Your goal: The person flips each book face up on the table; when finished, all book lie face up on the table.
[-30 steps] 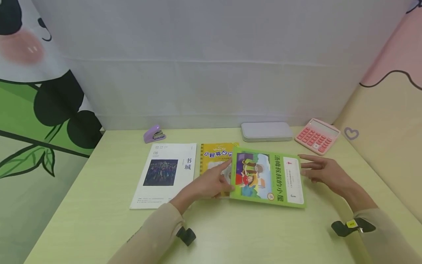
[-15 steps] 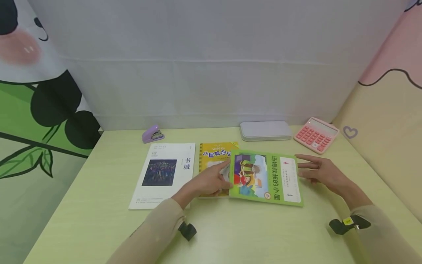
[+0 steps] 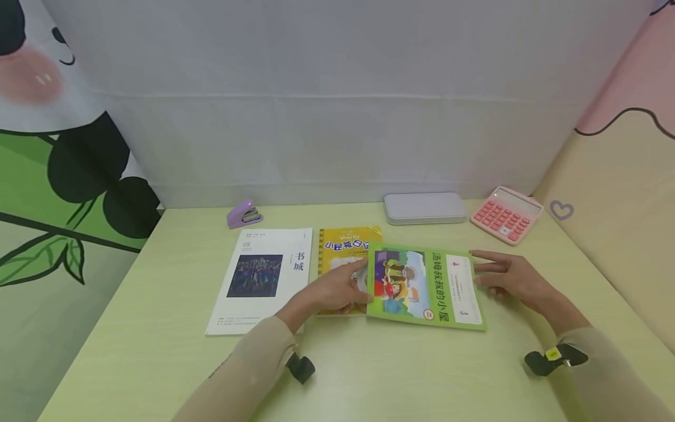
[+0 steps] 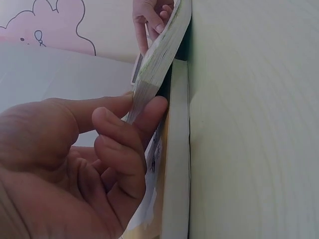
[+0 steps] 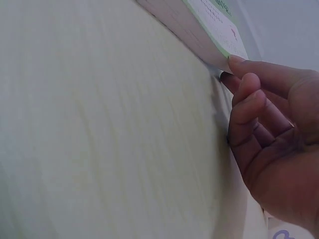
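Note:
A green picture-cover book (image 3: 440, 287) is tilted over the right part of a yellow spiral-bound book (image 3: 345, 239), its left edge raised. My left hand (image 3: 334, 288) pinches that left edge; in the left wrist view, thumb and a finger lie on either side of the page block (image 4: 162, 55), above the yellow book's pages (image 4: 178, 149). The other fingers of this hand (image 4: 75, 154) curl loosely. At the opposite edge, my right hand (image 3: 519, 281) holds the green book by its corner (image 5: 227, 57), fingertips at both faces in the right wrist view.
A white magazine (image 3: 261, 281) lies flat left of the yellow book. Along the back of the pale table (image 3: 395, 381) are a purple stapler (image 3: 244, 215), a light grey flat case (image 3: 424, 208) and a pink calculator (image 3: 506, 215). A grey-white wall rises behind.
The green book's right side has shifted slightly left and its far edge sits a little lower. My right hand has moved left with it; the left hand keeps its pinch, nearly still.

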`<state>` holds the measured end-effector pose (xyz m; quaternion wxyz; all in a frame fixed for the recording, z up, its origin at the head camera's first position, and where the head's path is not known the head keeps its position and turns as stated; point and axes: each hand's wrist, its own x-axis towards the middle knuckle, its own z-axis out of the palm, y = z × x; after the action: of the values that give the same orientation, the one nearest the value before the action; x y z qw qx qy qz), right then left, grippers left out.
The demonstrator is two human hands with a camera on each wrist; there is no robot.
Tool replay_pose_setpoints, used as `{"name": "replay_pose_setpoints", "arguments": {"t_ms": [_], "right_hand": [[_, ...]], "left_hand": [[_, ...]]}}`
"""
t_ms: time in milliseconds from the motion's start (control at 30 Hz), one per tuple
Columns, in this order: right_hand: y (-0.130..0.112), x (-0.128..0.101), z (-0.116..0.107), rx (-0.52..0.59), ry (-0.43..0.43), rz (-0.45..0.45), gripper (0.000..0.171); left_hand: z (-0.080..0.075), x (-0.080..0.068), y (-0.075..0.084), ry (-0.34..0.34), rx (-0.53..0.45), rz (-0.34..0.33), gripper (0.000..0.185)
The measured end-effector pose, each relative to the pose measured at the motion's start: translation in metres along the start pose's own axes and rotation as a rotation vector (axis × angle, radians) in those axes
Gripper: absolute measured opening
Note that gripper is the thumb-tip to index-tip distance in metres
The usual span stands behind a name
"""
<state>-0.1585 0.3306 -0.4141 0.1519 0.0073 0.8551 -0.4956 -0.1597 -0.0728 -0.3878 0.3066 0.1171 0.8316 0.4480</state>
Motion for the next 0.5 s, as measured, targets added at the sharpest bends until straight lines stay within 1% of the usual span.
{"name": "replay_pose_setpoints", "arguments": {"t_ms": [300, 500], "right_hand": [[0.0012, 0.0011, 0.0002, -0.016, 0.004, -0.002, 0.076], [-0.0005, 0.0002, 0.0011, -0.051, 0.003, 0.003, 0.074]], "left_hand": [[0.0000, 0.0012, 0.0010, -0.013, -0.016, -0.005, 0.088], [0.0002, 0.0014, 0.0004, -0.011, -0.020, -0.008, 0.088]]}}
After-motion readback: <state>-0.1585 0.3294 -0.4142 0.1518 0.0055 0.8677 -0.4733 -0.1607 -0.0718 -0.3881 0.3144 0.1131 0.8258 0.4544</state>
